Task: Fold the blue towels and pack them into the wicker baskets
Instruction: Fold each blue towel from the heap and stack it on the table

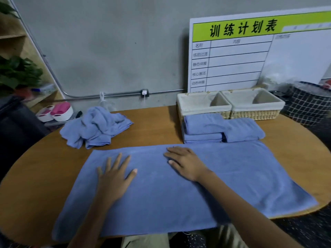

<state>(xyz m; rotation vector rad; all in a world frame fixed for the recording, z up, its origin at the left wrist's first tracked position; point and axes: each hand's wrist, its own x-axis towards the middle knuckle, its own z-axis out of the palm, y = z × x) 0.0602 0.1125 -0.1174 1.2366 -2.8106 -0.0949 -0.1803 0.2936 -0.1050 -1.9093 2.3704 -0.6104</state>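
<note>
Tabletop [41, 169], flat hands [114, 178] on towel [232, 179]

Round wooden table [157, 120]; spread towel [232, 176], crumpled towels [96, 126], folded towels [222, 127], two baskets [231, 106]

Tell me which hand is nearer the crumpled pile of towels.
Left. The left hand lies flat on the spread towel just below the crumpled pile; the right hand rests farther right, nearer the folded stack.

towel [223, 176]: matt terry cloth | table [152, 115]: smooth wood | baskets [254, 114]: woven wicker
</note>
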